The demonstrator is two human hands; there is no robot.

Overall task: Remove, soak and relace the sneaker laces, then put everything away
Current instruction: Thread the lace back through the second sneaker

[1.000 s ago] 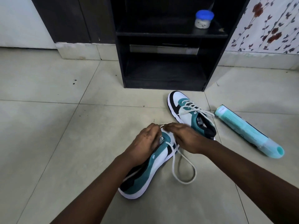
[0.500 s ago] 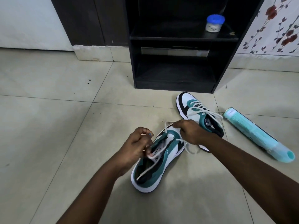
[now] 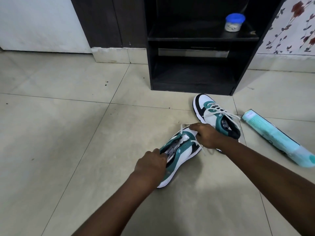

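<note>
A white, teal and black sneaker lies on the tiled floor with its toe pointing away from me. My left hand grips its collar beside the tongue, fingers curled into the opening. My right hand sits over the front of the shoe and pinches the white lace near the toe eyelets. A loose stretch of that lace hangs down the right side of the shoe. The second sneaker stands just behind, laced, with its lace ends lying loose.
A teal tube-shaped container lies on the floor to the right. A black open shelf unit stands against the wall behind the shoes, with a blue-lidded jar on its upper shelf. Bare tiles spread to the left.
My left hand has slid back from the eyelets to the sneaker's collar. The long lace loop that lay on the right side has shortened. My right hand stays near the toe.
</note>
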